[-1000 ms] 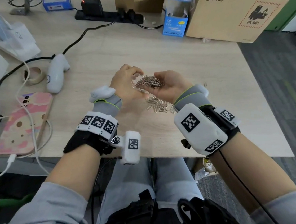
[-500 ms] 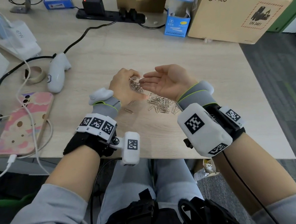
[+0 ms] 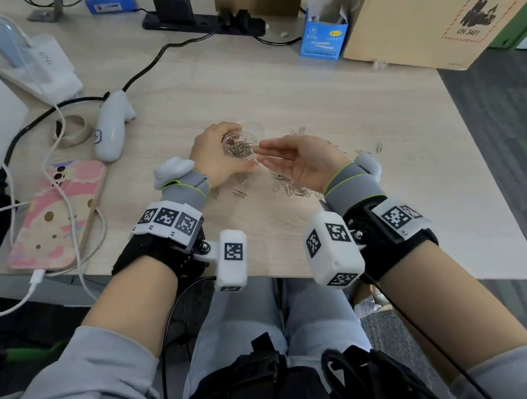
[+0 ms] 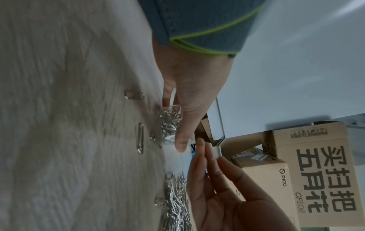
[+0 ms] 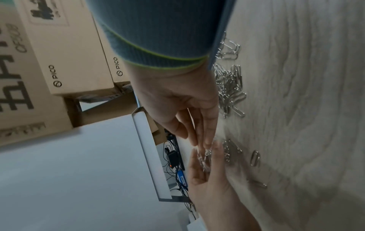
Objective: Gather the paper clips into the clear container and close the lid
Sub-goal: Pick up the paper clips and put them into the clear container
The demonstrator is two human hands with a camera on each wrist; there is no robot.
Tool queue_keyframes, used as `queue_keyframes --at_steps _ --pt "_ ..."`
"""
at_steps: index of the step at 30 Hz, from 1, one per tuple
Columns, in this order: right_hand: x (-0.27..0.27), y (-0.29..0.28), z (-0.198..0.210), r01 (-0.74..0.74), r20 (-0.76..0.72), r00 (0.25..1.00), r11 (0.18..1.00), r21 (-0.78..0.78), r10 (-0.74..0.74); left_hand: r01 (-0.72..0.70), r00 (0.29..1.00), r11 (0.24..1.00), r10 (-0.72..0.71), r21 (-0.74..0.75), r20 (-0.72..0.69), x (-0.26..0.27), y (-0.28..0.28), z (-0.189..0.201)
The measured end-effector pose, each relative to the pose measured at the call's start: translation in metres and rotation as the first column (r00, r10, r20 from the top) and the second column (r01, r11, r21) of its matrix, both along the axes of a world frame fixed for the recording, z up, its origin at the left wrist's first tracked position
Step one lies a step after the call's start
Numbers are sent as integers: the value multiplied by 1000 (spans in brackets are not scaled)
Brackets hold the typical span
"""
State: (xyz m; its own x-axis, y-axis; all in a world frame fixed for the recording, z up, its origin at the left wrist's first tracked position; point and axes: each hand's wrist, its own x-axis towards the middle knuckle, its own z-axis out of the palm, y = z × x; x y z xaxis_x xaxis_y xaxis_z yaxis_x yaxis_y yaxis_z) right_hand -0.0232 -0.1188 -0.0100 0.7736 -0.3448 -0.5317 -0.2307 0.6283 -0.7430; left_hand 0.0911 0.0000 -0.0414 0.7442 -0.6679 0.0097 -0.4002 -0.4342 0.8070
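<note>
Nearest the camera, loose paper clips [image 3: 290, 187] are seen scattered on the wooden table [image 3: 362, 132], below and between the two wrists. Just beyond them, the clear container [image 3: 240, 147] is held by the left hand [image 3: 216, 158], whose fingers are curled round its side; it is raised slightly off the table, lidless and partly filled with clips. The right hand [image 3: 300, 160] is held palm up beside it, fingers straight and relaxed, their tips at the container's rim, with nothing gripped. More stray clips [image 3: 297, 130] are found farther out. A round clear lid [image 3: 254, 129] appears to lie just behind the container. At the far edge a cardboard box [image 3: 431, 12] is placed.
</note>
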Motion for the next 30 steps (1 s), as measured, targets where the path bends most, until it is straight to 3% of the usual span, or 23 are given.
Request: queue_keyframes --at_steps 3,6,8,11,14,18,22,27,30 --pt "5 8 -5 -73 -31 997 989 -125 70 -4 999 1000 3 -16 -43 2 7 -1" --pt "10 13 -8 -100 -71 994 921 -376 79 -8 997 999 4 -44 -78 1 13 0" --pt "11 17 -13 -146 -135 988 796 -587 81 -29 996 998 25 -56 -84 2 21 0" --pt "12 21 -18 -215 -228 973 535 -817 43 -89 995 996 89 4 -36 7 33 -1" --pt "12 30 -21 -283 -274 958 393 -875 81 -147 989 986 147 83 8 11 48 -6" --pt "12 41 -27 -328 -321 945 196 -924 70 -65 998 984 66 167 -1 8 55 -12" --pt "2 39 -32 -369 -365 929 126 -921 55 -11 1000 990 9 143 12 -6 45 -12" --pt "-13 23 -30 -366 -370 929 122 -923 -15 18 1000 995 -20 97 24 -27 20 -15" --pt "-27 15 -25 -240 -256 963 161 -957 -85 53 998 996 -55 78 24 -41 2 -15"
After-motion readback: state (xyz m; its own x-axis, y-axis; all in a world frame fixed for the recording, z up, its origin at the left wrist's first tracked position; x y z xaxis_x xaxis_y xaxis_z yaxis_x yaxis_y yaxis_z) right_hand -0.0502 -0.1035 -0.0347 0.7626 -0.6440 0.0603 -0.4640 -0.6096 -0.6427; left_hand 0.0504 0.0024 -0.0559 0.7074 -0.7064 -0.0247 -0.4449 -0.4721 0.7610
